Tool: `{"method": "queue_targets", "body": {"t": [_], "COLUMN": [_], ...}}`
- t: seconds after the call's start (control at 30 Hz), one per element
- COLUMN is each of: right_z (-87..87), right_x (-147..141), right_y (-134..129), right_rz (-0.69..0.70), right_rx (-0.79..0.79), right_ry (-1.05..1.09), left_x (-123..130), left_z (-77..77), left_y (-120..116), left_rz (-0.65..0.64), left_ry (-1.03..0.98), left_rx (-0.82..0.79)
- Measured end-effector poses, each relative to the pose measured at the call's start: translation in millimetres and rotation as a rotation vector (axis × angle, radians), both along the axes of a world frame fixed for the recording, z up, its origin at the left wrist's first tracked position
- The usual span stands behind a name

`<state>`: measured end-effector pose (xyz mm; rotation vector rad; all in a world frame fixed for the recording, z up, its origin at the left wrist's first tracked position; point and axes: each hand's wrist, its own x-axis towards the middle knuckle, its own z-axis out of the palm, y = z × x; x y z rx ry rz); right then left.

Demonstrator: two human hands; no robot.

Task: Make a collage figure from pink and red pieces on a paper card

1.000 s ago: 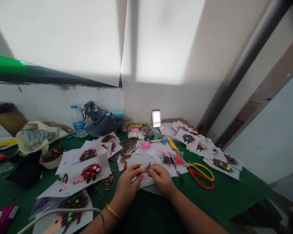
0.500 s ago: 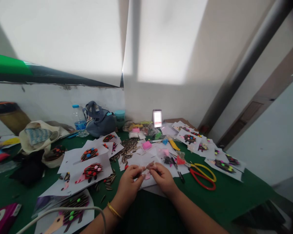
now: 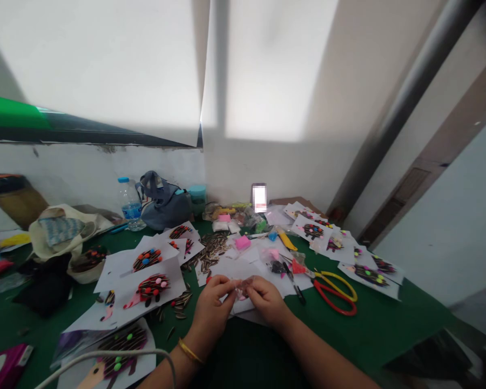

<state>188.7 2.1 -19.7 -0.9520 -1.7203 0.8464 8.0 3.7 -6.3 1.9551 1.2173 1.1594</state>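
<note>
A small clear plastic bag (image 3: 243, 290) is stretched between my two hands over white paper. My left hand (image 3: 215, 302), with a gold bangle on its wrist, pinches the left side of the bag. On the other side, my right hand (image 3: 269, 302) has its thumb and fingers pressed together on the bag. Something pinkish shows at the bag, too small to make out. Beyond the hands lie a bright pink clay block (image 3: 243, 242), a pile of striped sunflower seeds (image 3: 214, 249) and a black pen (image 3: 295, 283).
Red and yellow scissors (image 3: 335, 294) lie to the right. Paper hedgehog pictures (image 3: 154, 286) spread at the left, more (image 3: 364, 274) at the right. A water bottle (image 3: 130, 208), a blue bag (image 3: 166, 202) and a phone (image 3: 259, 198) stand along the wall. A cable (image 3: 117, 354) crosses the lower left.
My hands have drawn slightly closer together, and the plastic between them shows more. The whole view has shifted slightly.
</note>
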Motion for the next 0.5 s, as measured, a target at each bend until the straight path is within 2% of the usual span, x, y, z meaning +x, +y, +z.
{"method": "queue_targets", "body": {"t": [0.23,0.5], "right_z": [-1.2,-2.1], "right_x": [1.0,-1.2], "right_y": [0.2,-1.0], "right_rz": [0.004,0.061], "right_rx": [-0.032,0.029], "right_ry": [0.011,-0.014], "left_x": [0.8,1.5], "left_z": [3.2,6.1], "left_y": [-1.2,-4.3], "left_rz": [0.03,0.014], "left_ry": [-0.035,0.085], "left_rx": [0.004,0.047]}}
